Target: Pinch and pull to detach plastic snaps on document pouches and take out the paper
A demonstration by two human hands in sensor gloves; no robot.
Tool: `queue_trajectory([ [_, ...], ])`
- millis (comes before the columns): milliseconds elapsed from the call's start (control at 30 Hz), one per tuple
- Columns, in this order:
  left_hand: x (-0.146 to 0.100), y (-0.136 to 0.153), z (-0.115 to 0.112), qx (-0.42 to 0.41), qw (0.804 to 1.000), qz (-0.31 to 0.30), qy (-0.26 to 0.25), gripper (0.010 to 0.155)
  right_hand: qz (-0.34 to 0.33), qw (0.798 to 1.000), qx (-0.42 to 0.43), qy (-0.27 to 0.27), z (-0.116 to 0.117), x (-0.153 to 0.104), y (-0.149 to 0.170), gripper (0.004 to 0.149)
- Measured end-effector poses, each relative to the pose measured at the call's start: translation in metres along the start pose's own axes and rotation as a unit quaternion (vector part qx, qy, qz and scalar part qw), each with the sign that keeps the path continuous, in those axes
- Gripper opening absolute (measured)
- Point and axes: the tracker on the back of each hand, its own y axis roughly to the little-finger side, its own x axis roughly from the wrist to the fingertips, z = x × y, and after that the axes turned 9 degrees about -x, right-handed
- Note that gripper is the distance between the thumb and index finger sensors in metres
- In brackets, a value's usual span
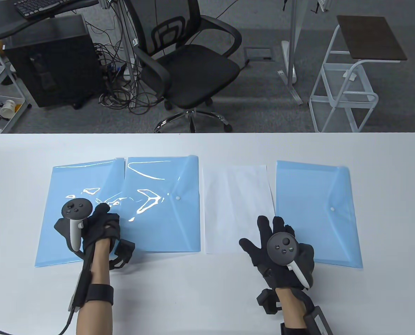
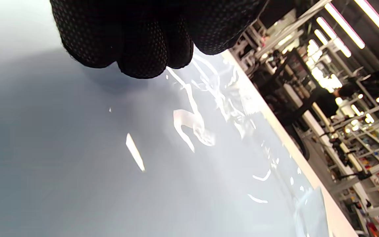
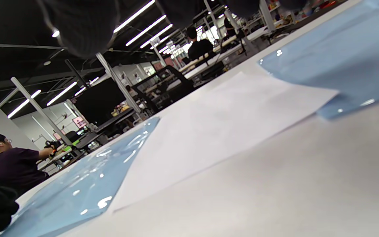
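Table view surface: white rectangular table (image 1: 200, 300); grey carpet, black mesh office chair (image 1: 190, 66) and white metal side stand (image 1: 347, 87) beyond its far edge.
Pouches: three translucent blue plastic document pouches. Left pouch (image 1: 53, 195) and middle pouch (image 1: 165, 216) overlap; right pouch (image 1: 319, 195) lies apart.
Snaps: two white round ones visible, middle (image 1: 178, 198), right (image 1: 332, 209).
Paper: one white sheet (image 1: 235, 202) between middle and right pouches.
Left hand (image 1: 97, 226): fingers curled, resting on the overlapping pouches; whether they pinch the plastic, cannot tell.
Right hand (image 1: 281, 244): fingers spread straight, fingertips over the sheet's near corner.
Open room: bare table nearer than both hands.
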Motion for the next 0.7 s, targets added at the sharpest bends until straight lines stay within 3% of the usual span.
queue_trajectory([
  [133, -0.015, -0.005, 0.010, 0.023, 0.999, -0.028, -0.023, 0.064, -0.001, 1.000, 0.003, 0.002, 0.000, -0.002, 0.000, 0.086],
  [333, -0.050, -0.015, 0.012, 0.087, 0.992, -0.090, -0.010, 0.071, -0.002, 1.000, 0.007, 0.002, 0.000, -0.004, 0.000, 0.087],
  [467, -0.082, -0.021, 0.003, 0.163, 0.975, -0.150, -0.033, 0.078, -0.003, 1.000, 0.008, 0.005, 0.001, -0.004, -0.001, 0.087],
  [700, -0.114, -0.019, -0.016, 0.238, 0.952, -0.191, 0.006, 0.090, 0.002, 1.000, 0.009, 0.007, 0.001, -0.006, 0.003, 0.089],
])
